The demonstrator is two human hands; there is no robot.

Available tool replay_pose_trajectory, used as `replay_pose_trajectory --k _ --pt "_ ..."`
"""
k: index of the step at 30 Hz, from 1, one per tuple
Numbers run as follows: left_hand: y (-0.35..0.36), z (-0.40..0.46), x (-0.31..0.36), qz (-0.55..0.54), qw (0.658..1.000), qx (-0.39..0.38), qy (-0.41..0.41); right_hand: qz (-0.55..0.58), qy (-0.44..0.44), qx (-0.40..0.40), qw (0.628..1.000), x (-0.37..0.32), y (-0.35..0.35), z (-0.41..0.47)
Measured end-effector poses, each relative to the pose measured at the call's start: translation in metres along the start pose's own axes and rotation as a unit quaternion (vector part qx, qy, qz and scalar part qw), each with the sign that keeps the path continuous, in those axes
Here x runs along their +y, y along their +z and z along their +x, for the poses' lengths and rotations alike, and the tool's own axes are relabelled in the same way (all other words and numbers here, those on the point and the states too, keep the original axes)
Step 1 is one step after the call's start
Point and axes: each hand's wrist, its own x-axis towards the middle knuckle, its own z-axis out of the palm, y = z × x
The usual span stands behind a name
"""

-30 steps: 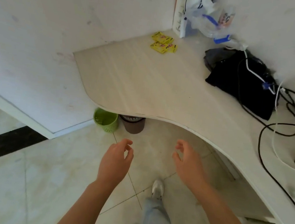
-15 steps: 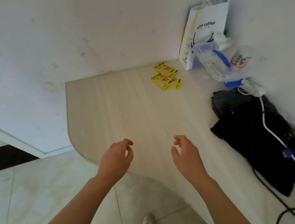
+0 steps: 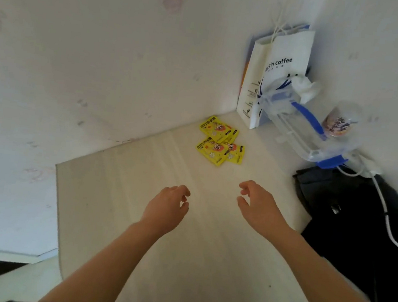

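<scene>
The left hand (image 3: 165, 206) hangs loosely curled and empty over the pale surface (image 3: 119, 191), the yellow packets (image 3: 220, 141) lie ahead by the wall — overlapping, their count unclear — and the right hand (image 3: 258, 207) is likewise relaxed, holding nothing. Further right, a black bag (image 3: 347, 230) runs off the frame (a white cable (image 3: 384, 211) crossing it). Both hands have come farther over the surface, nearer the packets, than half a second ago.

White walls (image 3: 83, 68), pale wooden desk (image 3: 134, 230), light floor (image 3: 11, 286)
</scene>
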Motion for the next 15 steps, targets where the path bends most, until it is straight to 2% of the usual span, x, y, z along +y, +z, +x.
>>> replay_pose_trajectory --k 10,15 --pt "-0.009 0.121 -0.007 0.056 0.995 -0.077 0.030 -0.038 0.030 -0.040 0.998 -0.001 -0.016 0.123" --pt "0.002 0.170 0.004 0.084 0.991 -0.088 0.048 -0.028 0.042 -0.057 0.997 0.007 -0.020 0.186"
